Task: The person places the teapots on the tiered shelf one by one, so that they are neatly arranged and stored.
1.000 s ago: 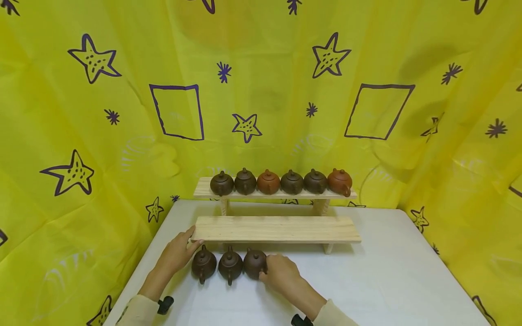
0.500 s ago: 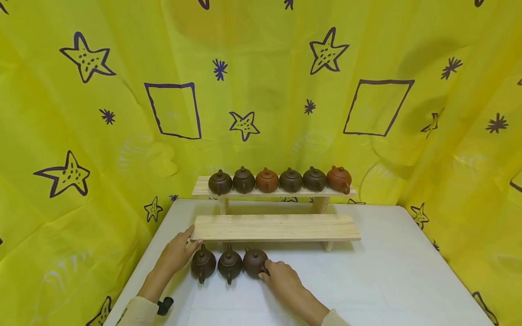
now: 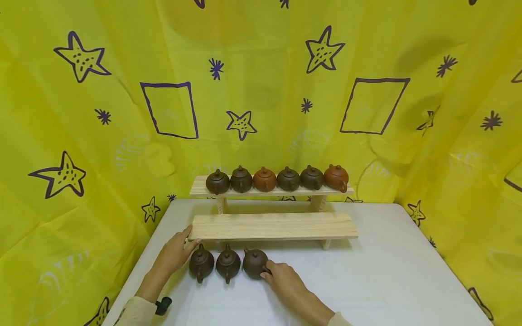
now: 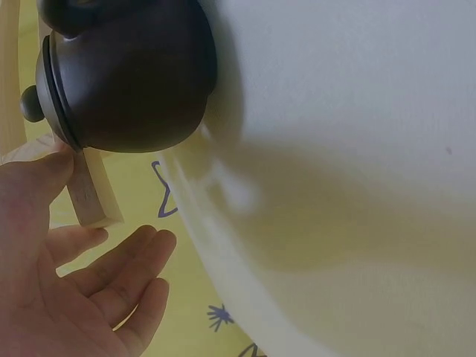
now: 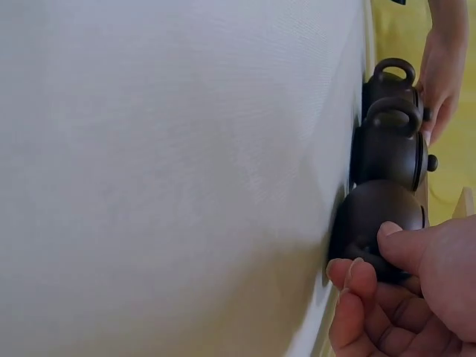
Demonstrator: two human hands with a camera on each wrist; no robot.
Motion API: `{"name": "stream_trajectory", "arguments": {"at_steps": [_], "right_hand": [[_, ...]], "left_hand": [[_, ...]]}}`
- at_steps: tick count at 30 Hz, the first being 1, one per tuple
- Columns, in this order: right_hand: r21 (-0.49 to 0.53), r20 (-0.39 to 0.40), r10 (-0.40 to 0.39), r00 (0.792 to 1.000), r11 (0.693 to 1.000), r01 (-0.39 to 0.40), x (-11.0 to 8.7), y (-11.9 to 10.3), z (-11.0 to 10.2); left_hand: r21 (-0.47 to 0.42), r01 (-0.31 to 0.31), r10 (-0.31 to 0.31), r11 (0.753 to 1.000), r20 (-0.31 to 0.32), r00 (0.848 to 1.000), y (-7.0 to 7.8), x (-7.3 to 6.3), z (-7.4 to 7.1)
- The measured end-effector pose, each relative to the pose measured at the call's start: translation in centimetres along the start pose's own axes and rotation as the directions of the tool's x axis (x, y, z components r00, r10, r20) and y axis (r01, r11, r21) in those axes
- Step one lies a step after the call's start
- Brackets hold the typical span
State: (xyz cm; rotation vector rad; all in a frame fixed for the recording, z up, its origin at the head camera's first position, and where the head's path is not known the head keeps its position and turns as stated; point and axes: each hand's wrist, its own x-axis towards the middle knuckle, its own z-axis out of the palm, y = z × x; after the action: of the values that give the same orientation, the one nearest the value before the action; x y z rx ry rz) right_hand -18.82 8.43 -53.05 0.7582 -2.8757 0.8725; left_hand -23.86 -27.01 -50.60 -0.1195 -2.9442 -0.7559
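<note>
Three dark brown teapots stand in a row on the table in front of the low wooden shelf: the left teapot (image 3: 201, 261), the middle teapot (image 3: 228, 263) and the right teapot (image 3: 254, 263). My right hand (image 3: 287, 281) pinches the handle of the right teapot between thumb and fingers; its spout points to the back left. At the shelf's left end, my left hand (image 3: 173, 251) touches the lower shelf board (image 3: 273, 226) with thumb and forefinger. Its other fingers stay loose in the left wrist view, below the left teapot (image 4: 134, 74).
On the upper shelf board (image 3: 197, 186) behind stand several teapots, dark brown ones and two reddish ones, among them a reddish teapot (image 3: 264, 179). A white cloth (image 3: 387, 271) covers the table. Yellow patterned curtains (image 3: 261, 68) hang round the back and sides.
My right hand has slid from the right teapot's side to its handle and shifted it slightly right, widening the gap to the middle one. My left hand stays at the shelf end.
</note>
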Motion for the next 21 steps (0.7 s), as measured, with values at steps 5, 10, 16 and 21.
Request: {"name": "stream_trajectory", "arguments": {"at_steps": [5,10,16,21], "right_hand": [[0.040,0.011,-0.024,1.000,0.999,0.023,-1.2,0.8,-0.4],[0.132,0.025,-0.003,1.000,0.991,0.000,-2.6,1.7,-1.1],[0.179,-0.002,-0.006,1.000,0.984,0.006,-4.1,2.8,-2.4],[0.165,-0.051,0.020,0.999,0.986,-0.012,-4.8,3.1,-4.2]], "left_hand": [[0.003,-0.001,0.001,1.000,0.004,1.000,-0.1,-0.1,-0.1],[0.007,-0.020,0.020,1.000,-0.008,1.000,-0.1,0.0,0.0],[0.006,-0.033,0.033,0.999,-0.009,0.999,-0.2,0.1,-0.1],[0.008,-0.028,0.028,1.000,-0.010,1.000,-0.2,0.1,-0.1]]}}
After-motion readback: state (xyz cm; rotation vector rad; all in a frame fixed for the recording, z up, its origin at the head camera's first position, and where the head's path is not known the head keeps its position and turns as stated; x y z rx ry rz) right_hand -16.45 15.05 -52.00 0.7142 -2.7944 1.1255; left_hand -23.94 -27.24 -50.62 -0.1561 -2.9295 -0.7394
